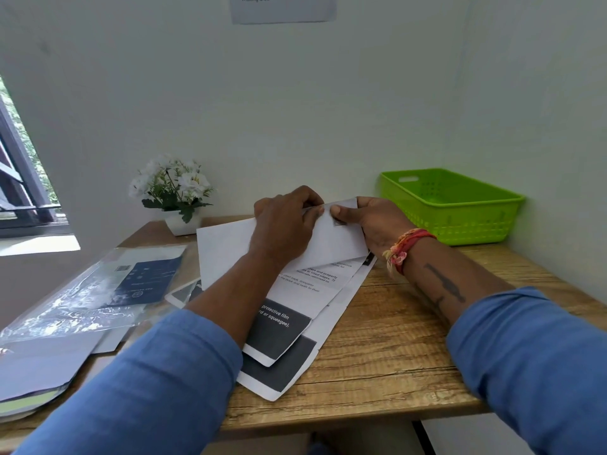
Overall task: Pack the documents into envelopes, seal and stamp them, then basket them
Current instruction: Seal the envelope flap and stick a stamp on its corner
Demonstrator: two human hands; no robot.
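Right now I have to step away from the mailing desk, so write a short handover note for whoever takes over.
Left hand and right hand both pinch the top edge of the white envelope, held over the printed documents on the table.
A small dark stamp-like patch sits under the right thumb; sealing cannot be judged.
The green basket, far right, shows no envelopes inside.
Left: finish this envelope, basket it, pack the remaining sheets.

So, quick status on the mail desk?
Both hands, left and right, pinch white paper envelope. Green plastic basket empty. Printed documents underneath.
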